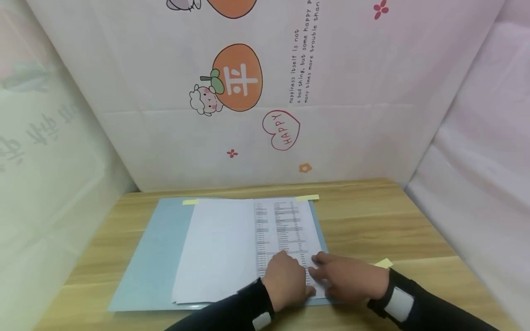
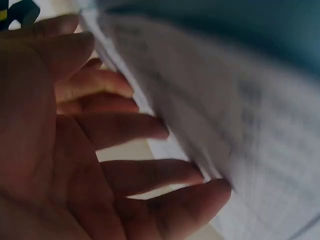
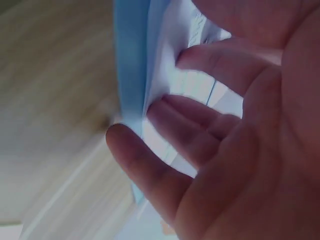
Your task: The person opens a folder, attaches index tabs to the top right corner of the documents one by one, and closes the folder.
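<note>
A light blue folder (image 1: 145, 257) lies spread on the wooden table, with white sheets inside it. The left-hand page (image 1: 217, 248) is blank; the right-hand page (image 1: 285, 225) carries printed columns of text with grey bands. My left hand (image 1: 285, 280) rests on the lower part of the printed page, and in the left wrist view its fingertips touch the paper. Beside it, my right hand (image 1: 352, 278) reaches over the page's lower right edge. The right wrist view shows its fingers (image 3: 182, 127) spread, fingertips at the sheets and the blue cover edge (image 3: 132, 60).
Yellow strips mark the wooden table (image 1: 397, 230): one at the folder's top left (image 1: 190, 202), one at its top right (image 1: 308, 198), and another strip (image 1: 384, 263) partly behind the right wrist. White printed cloth (image 1: 352, 115) hangs behind and at both sides.
</note>
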